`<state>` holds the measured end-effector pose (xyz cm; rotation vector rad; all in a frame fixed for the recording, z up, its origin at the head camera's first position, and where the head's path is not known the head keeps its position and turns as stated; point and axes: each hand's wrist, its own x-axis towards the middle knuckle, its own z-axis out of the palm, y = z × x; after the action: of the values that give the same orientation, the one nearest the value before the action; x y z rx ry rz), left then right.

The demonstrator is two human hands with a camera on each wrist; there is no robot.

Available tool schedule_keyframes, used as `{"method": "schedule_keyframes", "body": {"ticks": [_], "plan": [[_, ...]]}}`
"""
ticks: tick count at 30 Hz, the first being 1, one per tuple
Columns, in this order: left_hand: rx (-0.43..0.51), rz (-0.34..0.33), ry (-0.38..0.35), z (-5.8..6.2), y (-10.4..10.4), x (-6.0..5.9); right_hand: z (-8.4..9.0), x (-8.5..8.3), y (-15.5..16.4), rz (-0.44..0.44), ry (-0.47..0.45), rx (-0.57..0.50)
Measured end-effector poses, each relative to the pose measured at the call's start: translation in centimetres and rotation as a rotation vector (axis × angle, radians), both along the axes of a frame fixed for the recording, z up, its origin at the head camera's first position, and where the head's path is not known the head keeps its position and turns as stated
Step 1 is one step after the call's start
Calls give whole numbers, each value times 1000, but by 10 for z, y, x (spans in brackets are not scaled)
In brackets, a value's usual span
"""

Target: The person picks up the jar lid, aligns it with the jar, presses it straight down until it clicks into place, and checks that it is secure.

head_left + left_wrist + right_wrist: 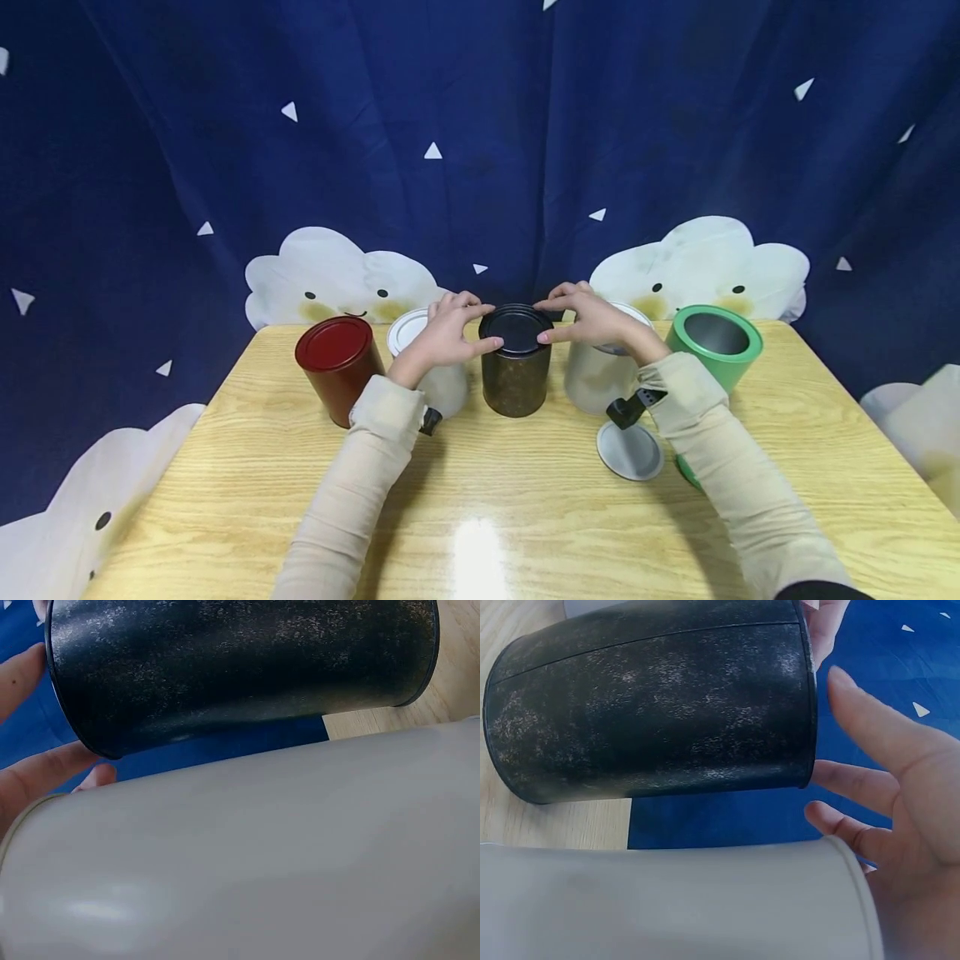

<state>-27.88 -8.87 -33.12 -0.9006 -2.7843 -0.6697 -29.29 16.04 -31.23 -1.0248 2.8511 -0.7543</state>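
Note:
A dark speckled can [515,379] stands upright at the table's middle, with a black lid [516,330] on top. My left hand [474,327] pinches the lid's left rim between thumb and fingers. My right hand [553,321] pinches its right rim the same way. In the left wrist view the dark can [240,667] lies beyond a white can [247,855], and my fingers [45,776] show at the left edge. The right wrist view shows the dark can [652,705], another white can [667,900] and my right hand's fingers [855,787] by the can's top.
On the wooden table [525,517] stand a red lidded can [335,367], a white can [448,390] behind my left wrist, a pale can [592,379] behind my right hand and an open green can [716,342]. A loose silver lid [630,452] lies near my right forearm.

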Motion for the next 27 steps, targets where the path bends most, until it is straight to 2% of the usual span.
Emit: {"method": "schedule_keyframes", "body": {"ticks": [3, 11, 27], "plan": [[-7, 8, 12, 1, 1, 1, -2, -1, -2, -6, 34, -8], [-54, 49, -23, 6, 6, 1, -4, 0, -6, -40, 75, 7], [-92, 76, -41, 7, 8, 1, -5, 5, -8, -94, 87, -7]]}}
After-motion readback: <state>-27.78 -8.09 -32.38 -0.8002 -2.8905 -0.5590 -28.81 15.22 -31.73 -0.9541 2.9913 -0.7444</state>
